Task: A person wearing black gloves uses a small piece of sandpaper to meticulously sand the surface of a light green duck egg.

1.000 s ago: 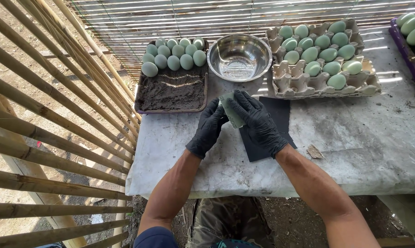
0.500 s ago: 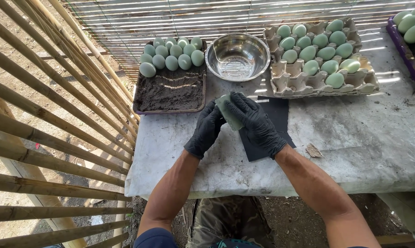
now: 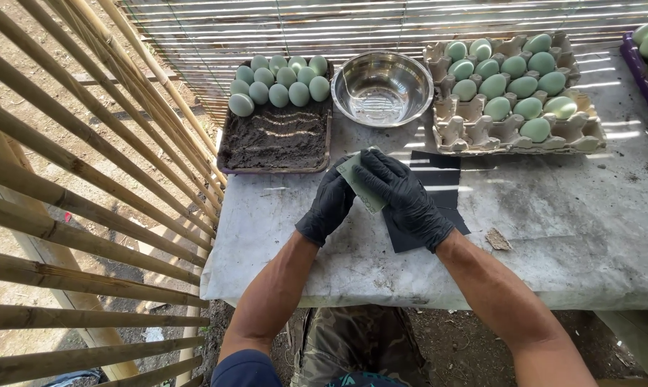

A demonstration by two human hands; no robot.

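pale green egg (image 3: 353, 178) in a grey-green sheet, cupped above the table's near edge | left hand (image 3: 329, 204) curled under it, right hand (image 3: 403, 197) closed over top | risk: squeeze too hard and the shell cracks | black sheet (image 3: 439, 208) beneath, steel bowl (image 3: 383, 87) behind

Both forearms reach forward, bare to the wrists. The gloved left hand (image 3: 328, 208) and gloved right hand (image 3: 403, 197) meet, fingers curled inward together in one shared grip.
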